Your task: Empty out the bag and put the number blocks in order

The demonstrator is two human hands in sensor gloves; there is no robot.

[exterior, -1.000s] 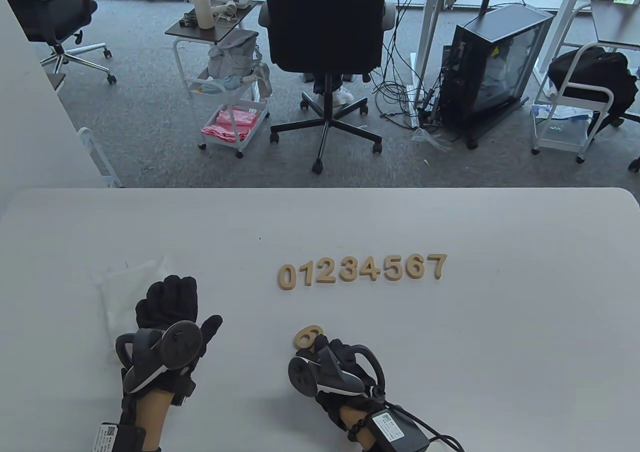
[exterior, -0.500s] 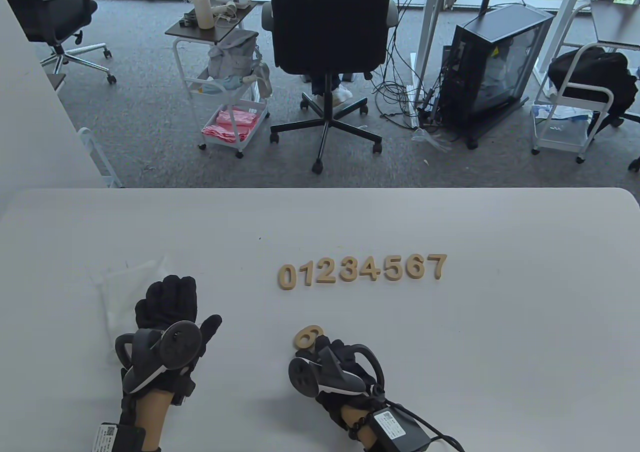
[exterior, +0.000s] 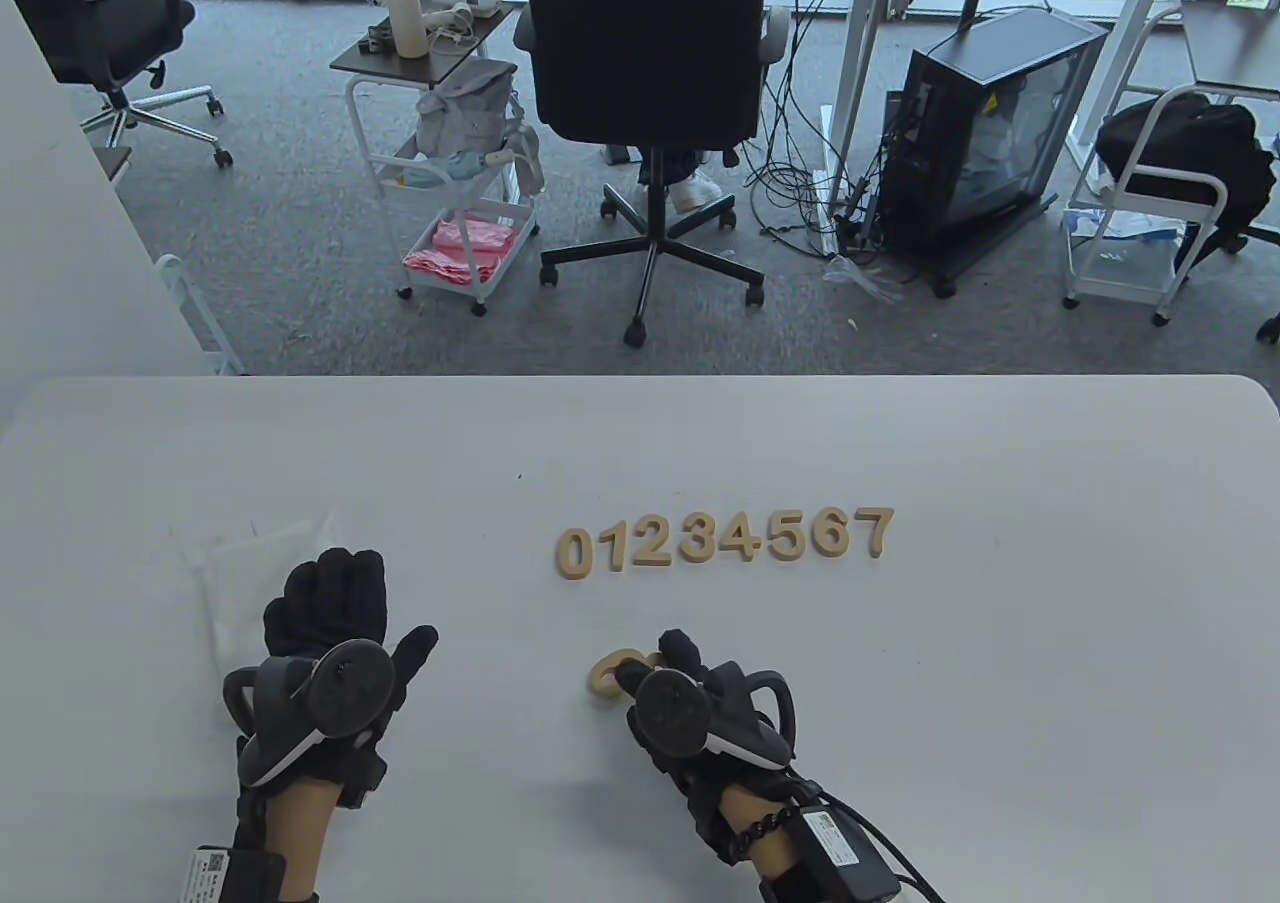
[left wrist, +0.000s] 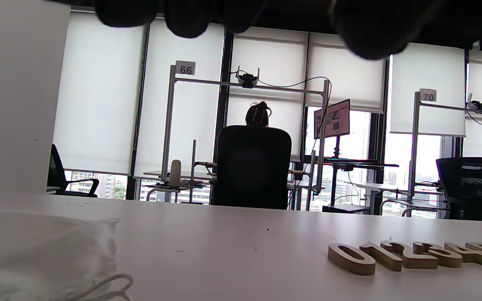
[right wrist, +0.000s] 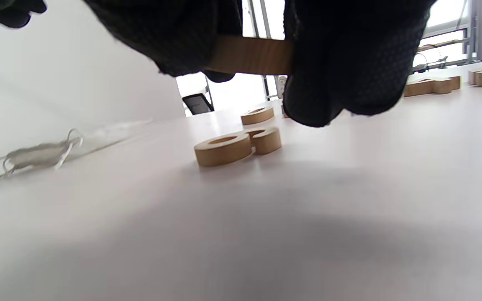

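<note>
On the white table (exterior: 1000, 643) wooden number blocks (exterior: 724, 541) read 01234567 in a row, while nearer, the right hand (exterior: 690, 713) pinches a wooden block (right wrist: 251, 55) between its fingers (right wrist: 349, 62) above another block (right wrist: 237, 146), and the left hand (exterior: 335, 633) rests with fingers loosely curled on the empty clear bag (exterior: 240, 583) at left.

White table (exterior: 1000, 703): open surface lies right of and beyond the row of number blocks (exterior: 724, 540), and between that row and the near edge on the right. Obstacles: the row itself, spanning the centre left to right; a loose block (right wrist: 237, 146) lying flat near the right hand (exterior: 690, 713), which pinches another block (right wrist: 251, 54) above the surface; the crumpled bag (exterior: 255, 583) at near left, partly under the left hand (exterior: 330, 643). A bare corridor separates the two hands.
</note>
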